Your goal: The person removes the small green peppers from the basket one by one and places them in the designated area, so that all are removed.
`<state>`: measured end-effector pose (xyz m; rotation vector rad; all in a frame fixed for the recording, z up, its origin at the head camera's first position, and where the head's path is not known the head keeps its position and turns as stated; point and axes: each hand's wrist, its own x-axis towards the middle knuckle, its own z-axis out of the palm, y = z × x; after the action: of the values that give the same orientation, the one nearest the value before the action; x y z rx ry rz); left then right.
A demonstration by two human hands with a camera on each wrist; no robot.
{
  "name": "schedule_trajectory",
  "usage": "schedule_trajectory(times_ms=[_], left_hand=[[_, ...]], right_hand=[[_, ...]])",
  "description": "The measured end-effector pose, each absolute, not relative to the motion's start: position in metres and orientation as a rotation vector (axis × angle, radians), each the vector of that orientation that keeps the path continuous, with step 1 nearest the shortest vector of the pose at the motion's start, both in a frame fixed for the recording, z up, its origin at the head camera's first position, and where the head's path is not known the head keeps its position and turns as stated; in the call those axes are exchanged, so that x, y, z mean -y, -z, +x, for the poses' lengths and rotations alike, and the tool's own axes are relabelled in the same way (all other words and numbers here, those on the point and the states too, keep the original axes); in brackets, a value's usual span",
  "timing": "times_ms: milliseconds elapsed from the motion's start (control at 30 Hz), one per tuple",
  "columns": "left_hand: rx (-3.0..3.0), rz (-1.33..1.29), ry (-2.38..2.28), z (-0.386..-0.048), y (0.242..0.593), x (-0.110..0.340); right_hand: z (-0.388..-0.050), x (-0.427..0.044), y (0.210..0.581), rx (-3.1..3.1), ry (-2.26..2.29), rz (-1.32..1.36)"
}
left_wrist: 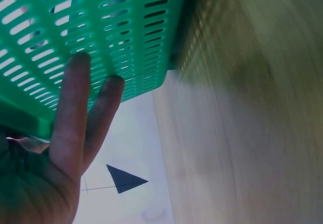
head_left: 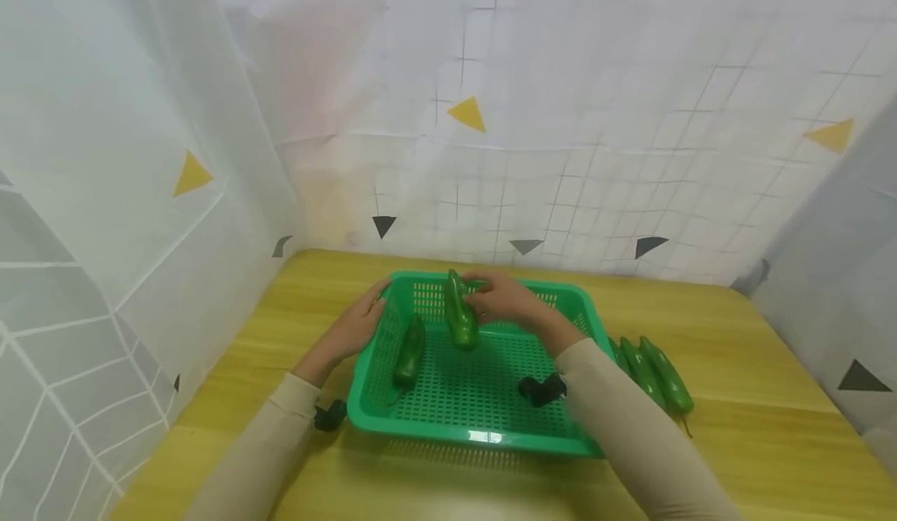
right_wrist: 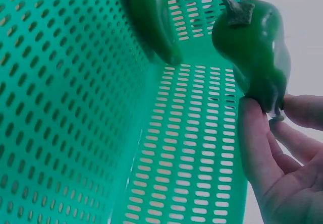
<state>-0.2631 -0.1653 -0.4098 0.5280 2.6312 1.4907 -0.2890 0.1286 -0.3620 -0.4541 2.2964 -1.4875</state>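
A green plastic basket (head_left: 476, 437) with slotted walls sits on the table. My right hand (head_left: 501, 299) holds a green chili pepper (head_left: 460, 320) over the basket's back part. Seen from the right wrist, the thumb and fingers (right_wrist: 255, 133) pinch its narrow tip, and the stem points away from the hand. Another green chili pepper (head_left: 409, 352) lies inside along the left wall. My left hand (head_left: 357, 326) holds the basket's left side, its thumb at the rim. Two fairly straight fingers (left_wrist: 70, 118) press the outer wall in the left wrist view.
Several green chili peppers (head_left: 662, 377) lie side by side on the wooden table (head_left: 757, 420), just right of the basket and partly hidden by the right forearm. A white patterned sheet (head_left: 561, 116) hangs behind the table and along both sides.
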Motion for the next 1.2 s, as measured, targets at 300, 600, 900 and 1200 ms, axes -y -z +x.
schedule_trajectory(times_ms=[300, 600, 900, 1200], left_hand=[[-2.634, 0.55, -1.478, -0.264, 0.409, 0.161], [-2.629, 0.544, -1.487, -0.264, 0.409, 0.162], [-2.639, 0.533, -1.468, -0.264, 0.408, 0.162], [-2.609, 0.521, -1.504, -0.263, 0.407, 0.162]], right_hand=[[-0.284, -0.15, 0.355, -2.276, 1.506, -0.451], [-0.279, -0.169, 0.356, -2.302, 1.505, -0.486], [-0.278, -0.186, 0.354, -2.302, 1.534, -0.493], [-0.279, -0.209, 0.348, -2.319, 1.551, -0.466]])
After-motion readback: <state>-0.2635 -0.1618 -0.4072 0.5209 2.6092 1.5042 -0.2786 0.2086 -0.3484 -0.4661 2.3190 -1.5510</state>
